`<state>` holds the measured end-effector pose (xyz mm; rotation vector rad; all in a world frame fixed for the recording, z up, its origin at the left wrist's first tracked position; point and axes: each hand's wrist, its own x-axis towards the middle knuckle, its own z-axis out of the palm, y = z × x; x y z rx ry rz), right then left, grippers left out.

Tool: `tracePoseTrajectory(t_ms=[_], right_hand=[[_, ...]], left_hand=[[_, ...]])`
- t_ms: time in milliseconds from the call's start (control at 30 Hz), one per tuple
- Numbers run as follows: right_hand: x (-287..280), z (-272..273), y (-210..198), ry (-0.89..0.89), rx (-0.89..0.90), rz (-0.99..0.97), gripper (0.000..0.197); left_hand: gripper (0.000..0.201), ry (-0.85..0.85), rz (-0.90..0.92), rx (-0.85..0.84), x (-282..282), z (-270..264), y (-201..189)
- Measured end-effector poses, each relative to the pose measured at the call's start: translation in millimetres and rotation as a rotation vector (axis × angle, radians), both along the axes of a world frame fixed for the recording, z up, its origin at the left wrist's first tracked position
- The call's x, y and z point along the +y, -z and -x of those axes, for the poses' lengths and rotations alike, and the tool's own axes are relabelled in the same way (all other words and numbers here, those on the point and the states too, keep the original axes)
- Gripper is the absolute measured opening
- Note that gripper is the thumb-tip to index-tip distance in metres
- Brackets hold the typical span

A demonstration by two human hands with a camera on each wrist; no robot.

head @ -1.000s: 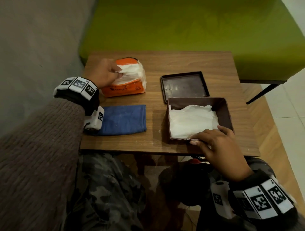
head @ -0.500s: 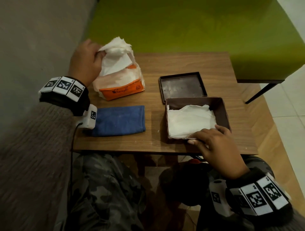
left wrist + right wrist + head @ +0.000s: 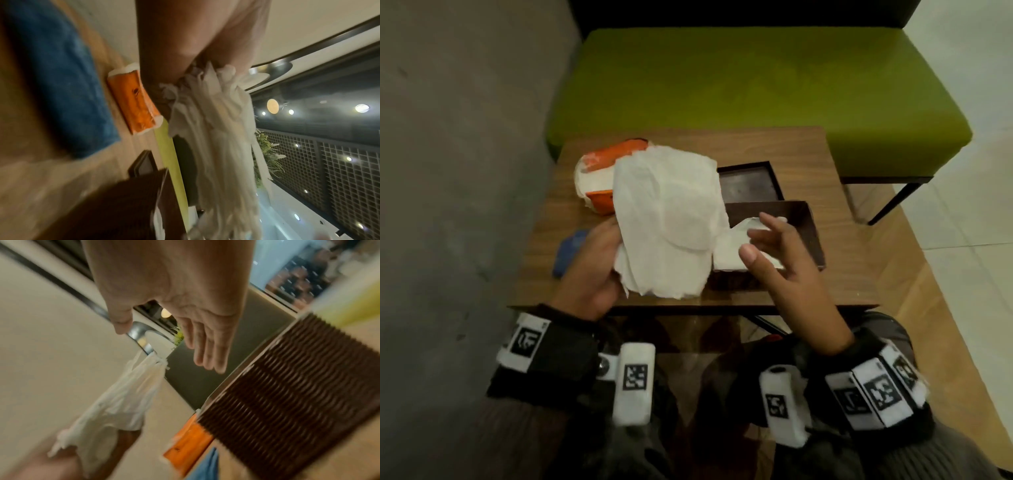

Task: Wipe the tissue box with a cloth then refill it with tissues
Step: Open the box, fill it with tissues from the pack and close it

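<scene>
Refill stage underway. The tissue box [image 3: 808, 222], dark brown with ribbed outer walls, sits open at the near right of the counter [image 3: 808, 150] and already holds a layer of white tissues [image 3: 726, 253]. Its lid [image 3: 750, 183] lies just beyond it, inside face up. The blue cloth [image 3: 570, 250] lies folded at the near left, touched by neither hand, so the wiping step is judged finished.

Left hand [image 3: 592, 270]: fingers clamped on the near edge of a fresh wad of tissues [image 3: 667, 222], held in the air above the counter, between the orange tissue pack [image 3: 602, 164] at the far left and the box. The wad is several thin, creased sheets, loose and ragged at the near edge; in the left wrist view they hang in limp folds.

Right hand [image 3: 780, 257]: fingers apart and nearly straight, holding nothing, hovering over the near part of the box.

Remaining, by judgement: lay this wad in the box, add more from the pack if needed, replace the lid.
</scene>
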<state>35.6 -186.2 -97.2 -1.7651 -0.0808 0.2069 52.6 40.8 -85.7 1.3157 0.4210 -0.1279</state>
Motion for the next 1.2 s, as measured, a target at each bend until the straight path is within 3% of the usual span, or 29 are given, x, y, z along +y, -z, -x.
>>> tracePoseTrajectory(t_ms=[67,200,233,333,400,533,600,667,767,933,1100,1200], right_hand=[[8.3,8.3,-1.8,-0.048,0.185,-0.205,0.078],[8.5,26.3,0.9,-0.002,0.308,-0.462,0.041],[5.7,31.6,4.3,0.036,0.329,-0.462,0.038],[-3.0,44.1,11.9,0.075,0.314,-0.395,0.036],[-5.9,51.0,11.1,0.079,0.306,-0.360,0.039],[-2.2,59.9,7.5,0.075,0.292,-0.354,0.045],[-0.3,62.4,7.3,0.090,0.292,-0.376,0.044],[-1.5,64.9,6.2,0.077,0.323,-0.437,0.042],[-5.0,68.9,2.4,0.019,0.379,-0.560,0.038],[-6.6,73.2,-4.4,-0.038,0.422,-0.712,0.049],[4.5,75.4,-2.3,-0.027,0.429,-0.627,0.058],[4.4,76.8,-0.6,-0.015,0.413,-0.640,0.054]], left_hand=[[0.023,0.108,-0.013,0.001,-24.4,23.5,4.0],[0.024,0.092,-0.014,-0.030,-60.4,59.7,13.5],[0.025,0.092,-0.007,-0.005,-66.2,67.4,14.9],[0.058,0.200,0.084,0.068,-72.5,80.0,15.3],[0.067,0.240,0.098,0.049,-75.3,85.3,11.8],[0.062,0.180,-0.154,-0.001,-85.7,92.0,13.4],[0.044,0.158,-0.239,-0.019,-88.2,95.9,15.9],[0.036,0.113,-0.187,-0.038,-88.4,98.5,15.8],[0.041,0.021,-0.102,-0.105,-88.4,102.0,12.0],[0.040,0.053,-0.027,-0.170,-94.7,109.5,8.2],[0.052,0.093,-0.152,-0.186,-103.8,113.8,11.5],[0.047,0.045,-0.186,-0.207,-98.0,111.8,9.3]])
